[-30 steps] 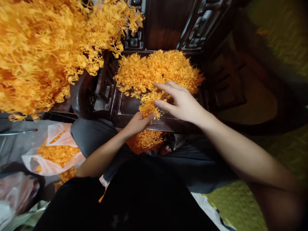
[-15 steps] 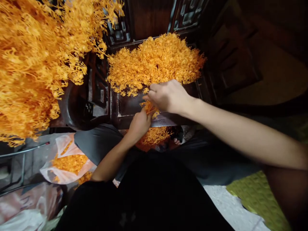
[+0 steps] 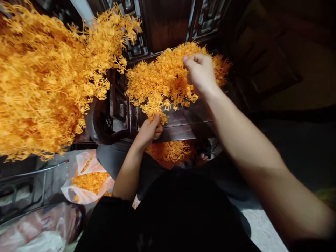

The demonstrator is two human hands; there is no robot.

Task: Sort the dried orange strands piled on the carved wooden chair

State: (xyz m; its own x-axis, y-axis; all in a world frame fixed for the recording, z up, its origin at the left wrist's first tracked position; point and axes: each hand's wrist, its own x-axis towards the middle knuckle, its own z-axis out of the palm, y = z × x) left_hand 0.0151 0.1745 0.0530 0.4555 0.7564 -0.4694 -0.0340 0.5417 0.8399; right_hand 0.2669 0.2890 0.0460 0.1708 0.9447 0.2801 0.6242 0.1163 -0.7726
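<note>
A heap of orange artificial flower pieces with thin curly strands lies on a dark carved wooden chair seat. At the seat's front edge my left hand is closed, with thumb and fingers pinching a small bunch of orange flower pieces that sticks up from the fist. Over the right part of the heap my right hand is raised, its fingers curled together. Whatever those fingers hold, if anything, is too small or hidden to make out.
A larger orange mass of flower pieces rises at the left, beside the chair's curved armrest. On the floor sits a plastic bag of orange pieces. More orange strands show below the seat's edge. A metal rack stands at far left.
My right hand has moved up and away from my left hand, over the heap. More flower pieces now show above my left fist. The view has shifted slightly.
</note>
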